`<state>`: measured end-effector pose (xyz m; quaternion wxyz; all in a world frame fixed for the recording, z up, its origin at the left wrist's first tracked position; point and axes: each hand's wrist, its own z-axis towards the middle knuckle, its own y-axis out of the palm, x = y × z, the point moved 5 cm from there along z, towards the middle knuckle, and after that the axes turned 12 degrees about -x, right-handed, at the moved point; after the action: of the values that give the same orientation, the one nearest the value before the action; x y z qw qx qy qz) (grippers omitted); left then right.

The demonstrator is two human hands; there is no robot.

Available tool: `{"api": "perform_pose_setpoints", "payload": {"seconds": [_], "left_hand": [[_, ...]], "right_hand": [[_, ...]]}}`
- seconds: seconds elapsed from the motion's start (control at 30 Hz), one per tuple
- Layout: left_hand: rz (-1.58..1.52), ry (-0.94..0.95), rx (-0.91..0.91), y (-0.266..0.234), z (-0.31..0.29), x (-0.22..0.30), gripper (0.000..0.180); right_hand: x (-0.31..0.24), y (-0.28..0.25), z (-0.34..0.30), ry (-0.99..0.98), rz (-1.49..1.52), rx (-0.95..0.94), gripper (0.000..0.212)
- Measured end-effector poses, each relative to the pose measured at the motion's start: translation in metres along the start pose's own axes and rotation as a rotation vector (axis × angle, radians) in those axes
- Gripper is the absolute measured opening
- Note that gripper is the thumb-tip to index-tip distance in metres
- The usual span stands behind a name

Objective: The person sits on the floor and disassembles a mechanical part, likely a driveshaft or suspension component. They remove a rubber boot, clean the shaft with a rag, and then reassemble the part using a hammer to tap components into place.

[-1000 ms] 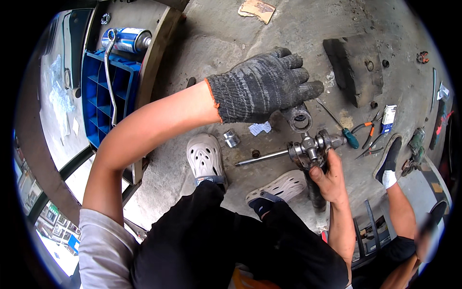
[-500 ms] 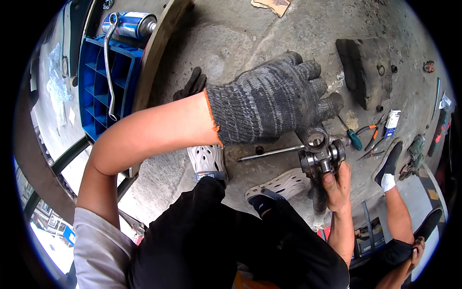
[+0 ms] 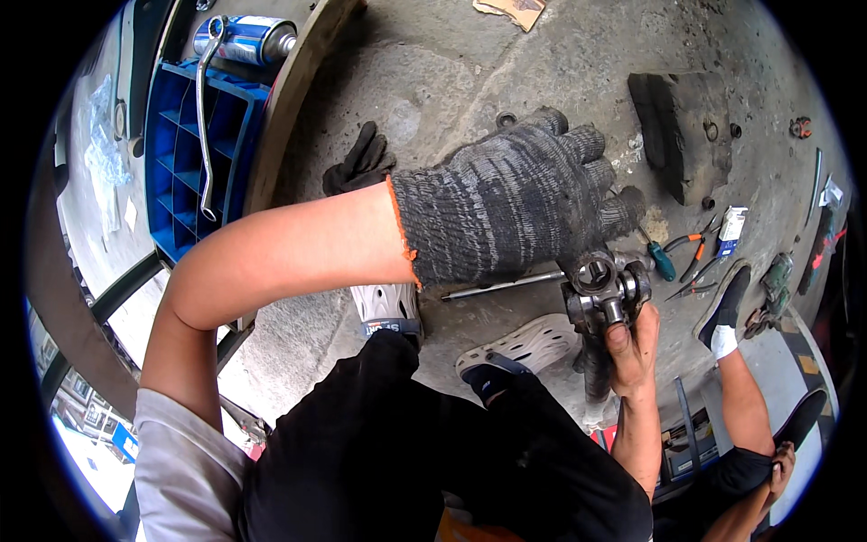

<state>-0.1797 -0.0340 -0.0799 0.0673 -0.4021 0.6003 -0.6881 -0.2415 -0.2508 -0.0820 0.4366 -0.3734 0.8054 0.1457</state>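
My left hand (image 3: 515, 199) wears a grey knitted glove with an orange cuff edge. Its fingers curl over the upper end of a greasy metal universal joint (image 3: 603, 282), and the palm side is hidden. From below, my bare right hand (image 3: 637, 348) wraps round the lower part of the same joint, thumb against the metal. A round open bore shows at its top, with the cross piece and caps under it. Behind the joint, a long metal rod (image 3: 501, 286) lies on the floor.
A green-handled screwdriver (image 3: 662, 260), orange-handled pliers (image 3: 694, 260) and a small box (image 3: 732, 226) lie right. A dark block (image 3: 673, 135) is beyond. Left are a blue compartment tray (image 3: 172, 172), wrench (image 3: 202, 126) and spray can (image 3: 257, 41). Another person's leg (image 3: 747, 397) is at right.
My gloved left hand has shifted slightly down, uncovering a small ring on the floor above it and more of the loose black glove. The joint and my right hand have barely moved.
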Motion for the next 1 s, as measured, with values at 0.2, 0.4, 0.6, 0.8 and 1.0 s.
{"api": "perform_pose_setpoints", "payload": {"seconds": [0.2, 0.4, 0.6, 0.8, 1.0], "left_hand": [[-0.010, -0.024, -0.008, -0.007, 0.000, 0.002, 0.056], [-0.042, -0.032, -0.089, -0.013, 0.000, 0.003, 0.066], [-0.001, -0.063, -0.077, -0.022, -0.005, -0.005, 0.070], [0.098, -0.027, -0.171, -0.033, -0.001, 0.006, 0.065], [0.128, -0.041, -0.225, -0.036, 0.005, 0.017, 0.065]], "right_hand": [[-0.006, 0.000, -0.001, 0.009, 0.000, 0.017, 0.075], [0.008, -0.002, 0.002, 0.114, 0.149, 0.051, 0.070], [-0.002, -0.001, 0.009, 0.109, 0.066, 0.018, 0.052], [-0.012, 0.007, 0.019, 0.155, -0.076, -0.024, 0.054], [-0.011, 0.008, 0.019, 0.129, -0.087, -0.005, 0.056]]}}
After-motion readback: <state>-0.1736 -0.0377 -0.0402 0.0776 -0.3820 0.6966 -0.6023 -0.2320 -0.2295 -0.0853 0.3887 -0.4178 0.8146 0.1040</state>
